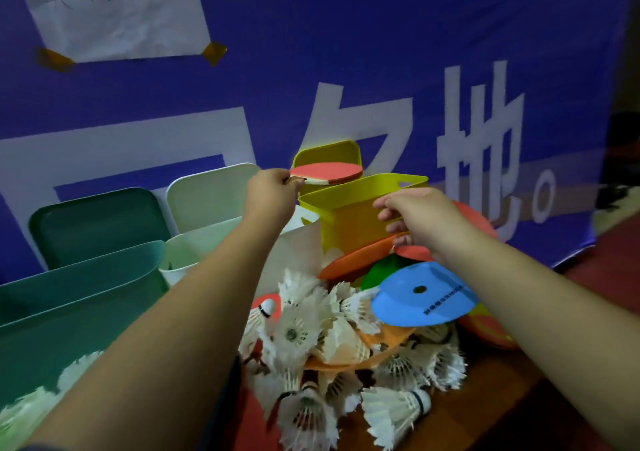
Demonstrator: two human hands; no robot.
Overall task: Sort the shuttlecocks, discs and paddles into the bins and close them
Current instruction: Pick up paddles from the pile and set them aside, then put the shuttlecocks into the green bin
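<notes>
Evidently we are far from done: left hand (273, 192) grips a paddle (329, 172) above the yellow bin (346, 215), right hand (429, 222) pinches an orange disc (356, 260), shuttlecocks (311, 329) lie heaped.

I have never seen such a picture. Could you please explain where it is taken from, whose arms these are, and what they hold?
There is no machine here. A person wears one camera on the head, so you look down along their own two arms. The left hand grips a red paddle by its handle, at the open yellow bin. The right hand reaches to an orange disc beside that bin; whether its fingers grip it is unclear. Nearer lie a blue disc and a heap of white shuttlecocks. A teal bin and a white bin stand open on the left.
</notes>
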